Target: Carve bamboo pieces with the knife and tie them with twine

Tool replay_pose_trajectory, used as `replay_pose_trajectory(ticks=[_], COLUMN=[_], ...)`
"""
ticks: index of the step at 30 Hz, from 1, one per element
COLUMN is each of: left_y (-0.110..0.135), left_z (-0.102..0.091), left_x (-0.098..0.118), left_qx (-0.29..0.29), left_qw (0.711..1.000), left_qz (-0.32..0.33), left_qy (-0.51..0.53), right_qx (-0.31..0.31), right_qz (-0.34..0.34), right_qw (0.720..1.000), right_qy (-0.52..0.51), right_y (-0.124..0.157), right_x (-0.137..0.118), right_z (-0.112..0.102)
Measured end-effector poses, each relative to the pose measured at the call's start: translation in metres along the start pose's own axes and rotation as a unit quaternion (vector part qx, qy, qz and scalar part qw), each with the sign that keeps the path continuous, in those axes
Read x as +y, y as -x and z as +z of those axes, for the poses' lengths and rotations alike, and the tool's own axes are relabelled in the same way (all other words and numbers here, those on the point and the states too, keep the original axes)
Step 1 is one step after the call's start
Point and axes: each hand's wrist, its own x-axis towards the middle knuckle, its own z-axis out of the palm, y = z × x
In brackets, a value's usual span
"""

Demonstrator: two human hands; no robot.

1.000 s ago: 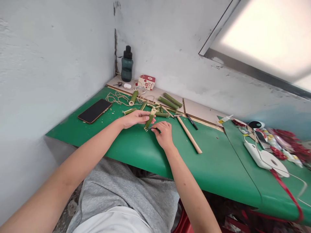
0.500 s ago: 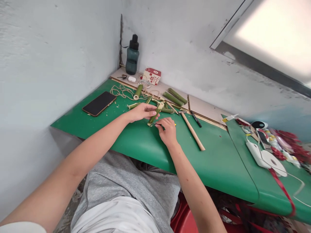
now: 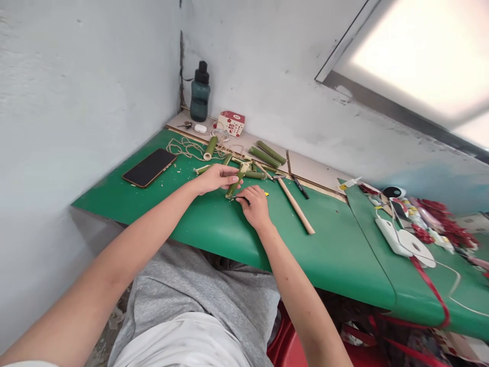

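My left hand (image 3: 219,178) is closed around a short green bamboo tube (image 3: 234,186), which leans with its pale cut top up and its lower end near the table. In my right hand (image 3: 255,204) is a slim dark knife (image 3: 241,198), its tip against the tube's lower end; a yellow bit of its handle shows past the knuckles. Just behind the hands lie several more bamboo pieces (image 3: 255,175) and another thin wooden-handled tool (image 3: 264,171). A hammer (image 3: 296,206) with a wooden handle rests to the right, beside a black marker (image 3: 300,186).
The green table (image 3: 191,219) carries a phone (image 3: 150,167), twine (image 3: 185,148) and a bamboo tube (image 3: 211,148) at left. Along the wall stand a bottle (image 3: 200,97), a red-and-white box (image 3: 231,123) and two bamboo lengths (image 3: 267,154). A power strip (image 3: 391,237) and ribbon (image 3: 431,285) lie right.
The whole view has shifted a little, so everything on the table appears slightly farther left. Both hands keep their hold on the bamboo tube and the knife.
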Motion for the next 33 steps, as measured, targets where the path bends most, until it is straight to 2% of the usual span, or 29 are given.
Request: replay_pose_trajectory(ticks=[5,10,14,22,27,33], left_y=[-0.001,-0.005,-0.002,-0.002,-0.004,-0.008], left_z=[-0.001,-0.004,-0.003,-0.003,0.001,0.004], left_x=[-0.002,-0.009,-0.006,-0.002,-0.004,-0.008], left_qx=[0.008,0.022,0.034,0.035,0.04,0.097], left_qw=[1.0,1.0,0.999,0.999,0.999,0.992], left_qz=[-0.005,-0.007,0.003,0.015,0.014,0.059], left_qy=[0.005,0.0,-0.002,-0.014,-0.026,-0.048], right_qx=[-0.01,-0.032,-0.054,0.006,0.017,0.047], right_qz=[0.002,0.018,0.005,0.005,0.002,0.022], right_qw=[1.0,0.999,0.999,1.0,1.0,0.998], right_qy=[-0.005,0.0,0.002,-0.009,-0.022,-0.022], right_y=[0.001,-0.01,-0.016,-0.002,-0.002,-0.002], right_x=[0.001,0.003,0.001,-0.004,-0.002,-0.002], right_z=[0.001,0.003,0.0,-0.001,-0.001,-0.002])
